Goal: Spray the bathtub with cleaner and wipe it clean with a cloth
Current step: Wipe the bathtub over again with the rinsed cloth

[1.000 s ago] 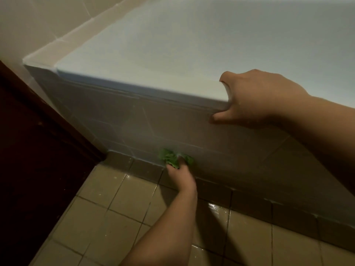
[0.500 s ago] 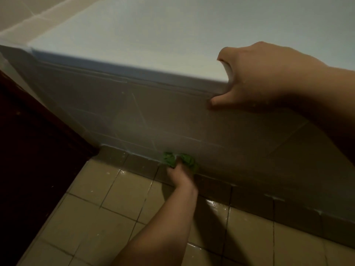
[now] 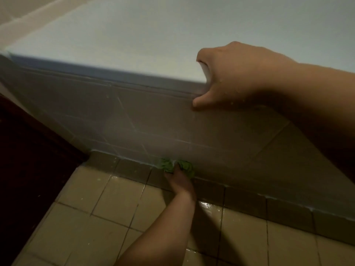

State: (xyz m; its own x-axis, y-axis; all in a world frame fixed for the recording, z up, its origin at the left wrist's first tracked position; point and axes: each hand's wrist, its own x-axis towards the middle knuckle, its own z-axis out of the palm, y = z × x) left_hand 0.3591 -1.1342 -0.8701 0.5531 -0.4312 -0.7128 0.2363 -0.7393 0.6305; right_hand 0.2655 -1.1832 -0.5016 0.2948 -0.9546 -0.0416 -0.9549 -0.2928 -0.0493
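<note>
Low in the frame's centre, the left hand bunches one green cloth in curled fingers, pressing it where the tiled side panel meets the floor. At right, the right hand grips the bathtub rim, fingers hooked over, thumb under. The rim's long axis runs from left edge to centre right, dipping slightly.
</note>
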